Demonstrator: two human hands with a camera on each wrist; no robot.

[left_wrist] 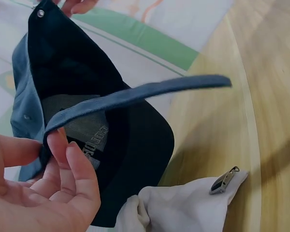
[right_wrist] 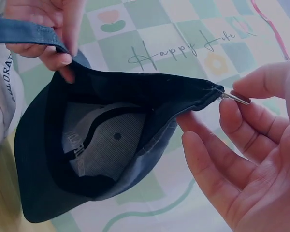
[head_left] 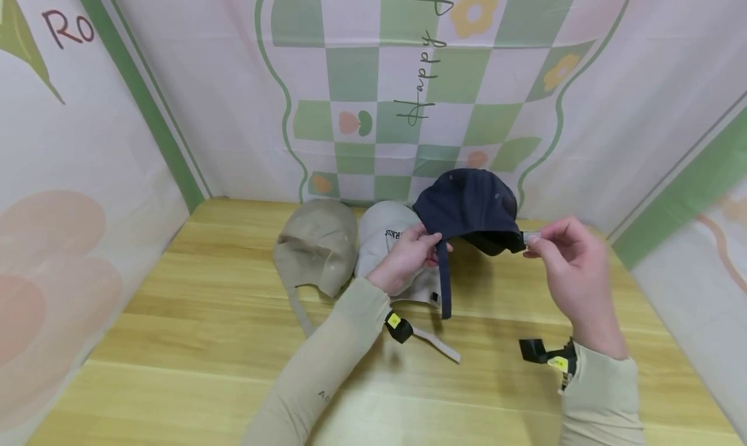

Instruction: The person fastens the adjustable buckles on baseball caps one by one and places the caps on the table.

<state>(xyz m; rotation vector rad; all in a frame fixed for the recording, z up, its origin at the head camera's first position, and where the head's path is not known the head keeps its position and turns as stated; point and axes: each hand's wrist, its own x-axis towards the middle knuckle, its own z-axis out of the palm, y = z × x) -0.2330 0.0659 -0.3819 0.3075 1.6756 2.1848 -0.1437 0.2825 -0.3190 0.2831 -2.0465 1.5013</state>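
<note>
A navy baseball cap [head_left: 467, 203] is held up between both hands, its back strap unfastened. My left hand [head_left: 411, 251] pinches the cap's edge where the loose navy strap [left_wrist: 140, 95] begins; the strap hangs down in the head view. On the other side, my right hand [head_left: 578, 271] pinches a small metal buckle [right_wrist: 238, 98] at the cap's back edge. The right wrist view looks into the cap's inside [right_wrist: 121, 133], with its grey lining patch and dark sweatband. Behind the left hand, a light grey cap [head_left: 379, 229] with dark lettering is partly hidden.
A khaki cap [head_left: 315, 245] sits to the left on the wooden table [head_left: 192, 342], its strap hanging toward the front. The grey cap's loose strap [head_left: 438, 345] lies in front of it. A patterned cloth [head_left: 356, 76] stands behind the table.
</note>
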